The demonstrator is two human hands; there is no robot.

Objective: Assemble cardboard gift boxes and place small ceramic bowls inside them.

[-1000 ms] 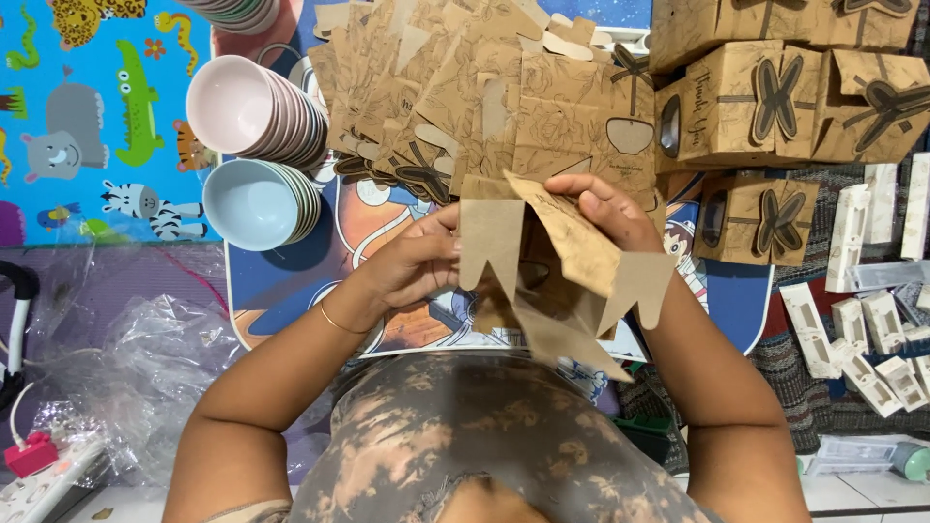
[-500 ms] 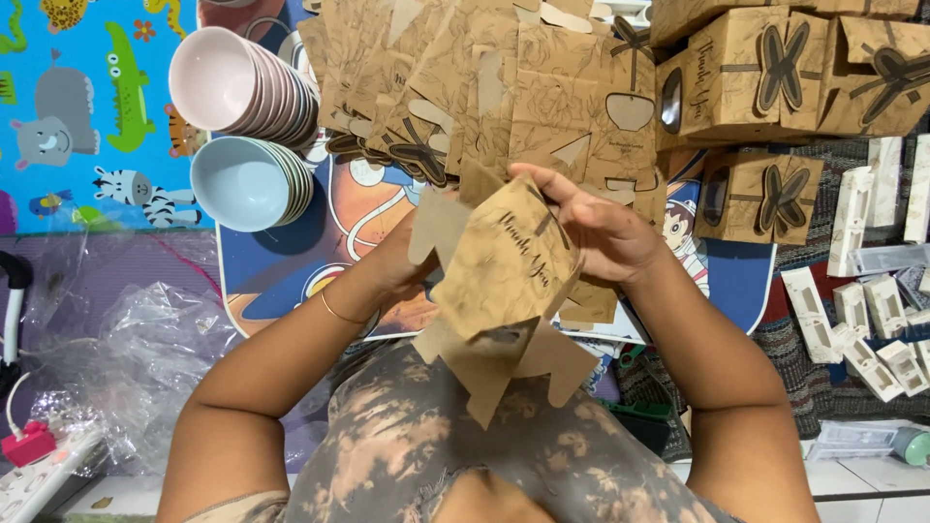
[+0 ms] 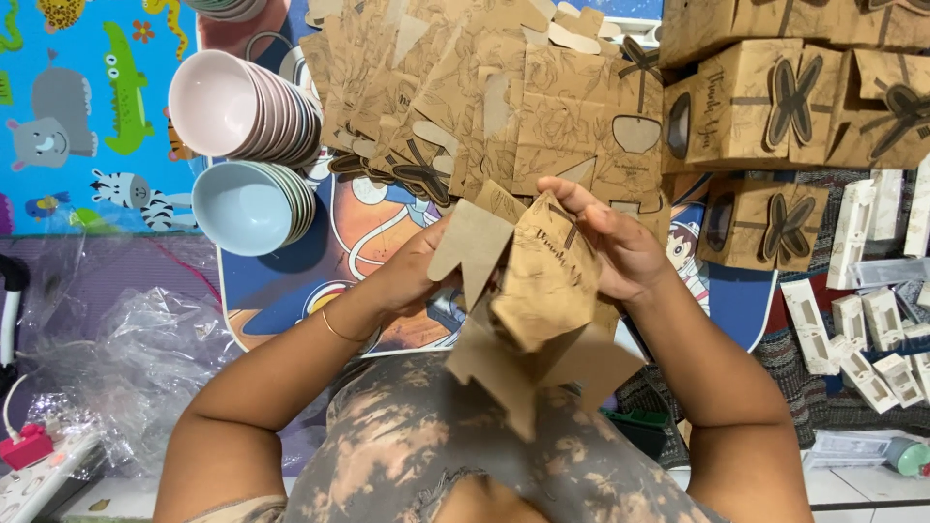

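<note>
Both my hands hold one brown cardboard box blank (image 3: 542, 291), half folded, in front of my chest. My left hand (image 3: 412, 276) grips its left side from behind, partly hidden by a raised flap. My right hand (image 3: 605, 242) grips its upper right edge, fingers curled over the printed panel. Loose flaps hang below toward my patterned shirt. Just beyond my hands lies a heap of flat brown box blanks (image 3: 465, 87) with leaf print and bow-shaped tabs.
Stacks of pink bowls (image 3: 242, 107) and blue bowls (image 3: 252, 203) lie on their sides at left. Folded brown boxes (image 3: 775, 107) pile up at the right. Small white boxes (image 3: 862, 329) lie further right. Crumpled clear plastic (image 3: 126, 358) and a power strip (image 3: 39, 475) sit at lower left.
The blank went from being held open and flat to being turned and folded into a box shape, held higher and closer between my hands.
</note>
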